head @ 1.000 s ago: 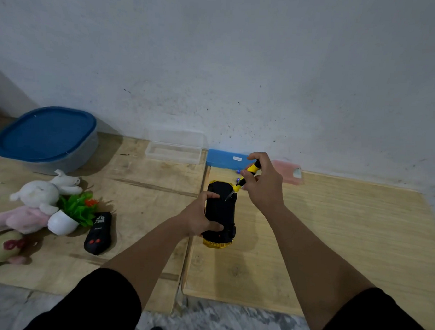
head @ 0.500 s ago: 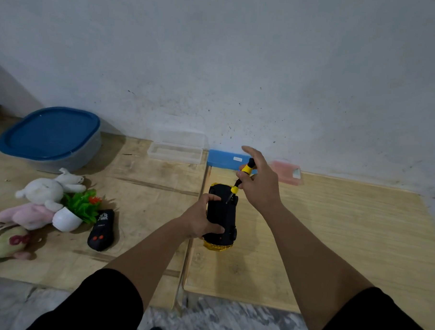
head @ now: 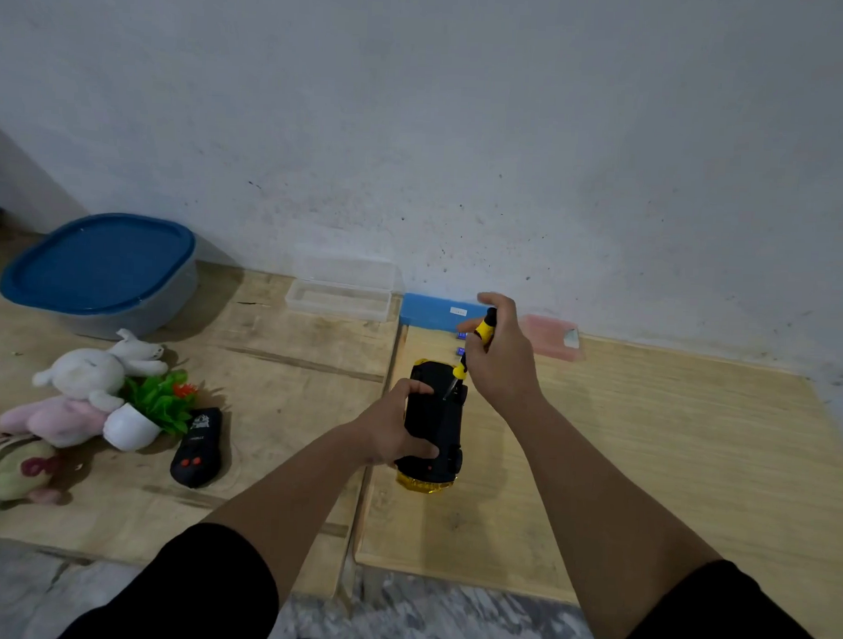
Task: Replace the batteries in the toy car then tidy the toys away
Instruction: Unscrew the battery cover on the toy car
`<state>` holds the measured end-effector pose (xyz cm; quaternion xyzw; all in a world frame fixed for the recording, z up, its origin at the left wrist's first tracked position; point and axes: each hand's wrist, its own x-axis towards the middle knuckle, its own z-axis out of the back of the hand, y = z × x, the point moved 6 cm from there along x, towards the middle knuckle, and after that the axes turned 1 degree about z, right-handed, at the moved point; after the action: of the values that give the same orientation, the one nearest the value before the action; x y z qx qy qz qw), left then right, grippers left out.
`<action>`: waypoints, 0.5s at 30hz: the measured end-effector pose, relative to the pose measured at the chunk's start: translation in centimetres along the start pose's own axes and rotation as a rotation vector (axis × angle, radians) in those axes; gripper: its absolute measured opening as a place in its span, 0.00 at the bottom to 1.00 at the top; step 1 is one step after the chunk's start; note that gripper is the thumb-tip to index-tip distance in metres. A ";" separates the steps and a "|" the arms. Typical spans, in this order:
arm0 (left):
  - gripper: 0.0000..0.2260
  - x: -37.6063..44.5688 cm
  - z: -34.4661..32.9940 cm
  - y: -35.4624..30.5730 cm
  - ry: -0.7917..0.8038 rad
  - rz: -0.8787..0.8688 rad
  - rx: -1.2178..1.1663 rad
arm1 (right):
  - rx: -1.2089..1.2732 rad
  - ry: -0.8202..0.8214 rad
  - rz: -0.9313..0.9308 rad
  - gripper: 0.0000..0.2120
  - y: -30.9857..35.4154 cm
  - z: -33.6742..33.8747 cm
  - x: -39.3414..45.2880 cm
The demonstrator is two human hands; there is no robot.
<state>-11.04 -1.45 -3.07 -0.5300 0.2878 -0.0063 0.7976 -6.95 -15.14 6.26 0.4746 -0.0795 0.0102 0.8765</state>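
So you've got the toy car flipped belly-up on the right-hand wooden board, your left hand clamped around its side and your right hand pinching the little yellow screwdriver with the tip down on the underside. Looks like you're working a battery cover screw, though the screw itself is too small to make out.

Biggest risk from here, I'd say: the driver is leaning over, not straight up and down. If the tip isn't seated square it can cam out, chew up the screw head, or skate across the plastic toward your left fingers, which sit just beside the tip.

Second thing: once that screw comes free it's tiny and could roll into the gap between the two boards. Keep the clear box by the wall in mind for parts.

Also there are a couple of small blue bits right behind your right hand, maybe the batteries, can't tell. Easy to knock them with your wrist.

The stuffed toys and remote are well off to the left, so no worry there.
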 end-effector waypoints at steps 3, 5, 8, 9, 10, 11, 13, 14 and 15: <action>0.33 0.1 -0.3 -0.2 0.006 -0.010 0.016 | -0.020 0.010 0.053 0.14 0.4 -0.3 -0.1; 0.34 0.2 -0.2 -0.1 0.001 -0.008 0.024 | -0.054 0.011 0.076 0.15 0.5 -0.2 -0.1; 0.34 0.5 -0.1 0.1 -0.003 -0.005 0.033 | -0.047 0.002 0.069 0.22 0.5 0.0 0.0; 0.34 0.6 -0.2 0.1 0.003 -0.004 0.034 | -0.021 -0.009 0.062 0.25 0.5 0.0 0.0; 0.35 0.7 -0.3 0.1 0.012 -0.001 0.031 | 0.003 -0.018 0.050 0.28 0.5 0.0 0.0; 0.35 0.8 -0.5 0.1 0.018 0.003 0.027 | 0.017 -0.022 0.040 0.28 0.5 -0.1 0.1; 0.35 1.0 -0.6 0.0 0.019 0.009 0.012 | 0.025 -0.019 0.044 0.23 0.4 -0.2 0.2; 0.35 1.1 -0.6 0.0 0.012 0.011 0.001 | 0.017 -0.019 0.057 0.19 0.5 -0.1 0.3; 0.35 1.1 -0.5 -0.1 0.006 0.010 -0.005 | 0.000 -0.024 0.073 0.16 0.6 0.0 0.3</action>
<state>-10.31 -2.26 -3.66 -0.5306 0.2927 -0.0032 0.7955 -6.69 -14.79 6.83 0.4717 -0.1073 0.0365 0.8745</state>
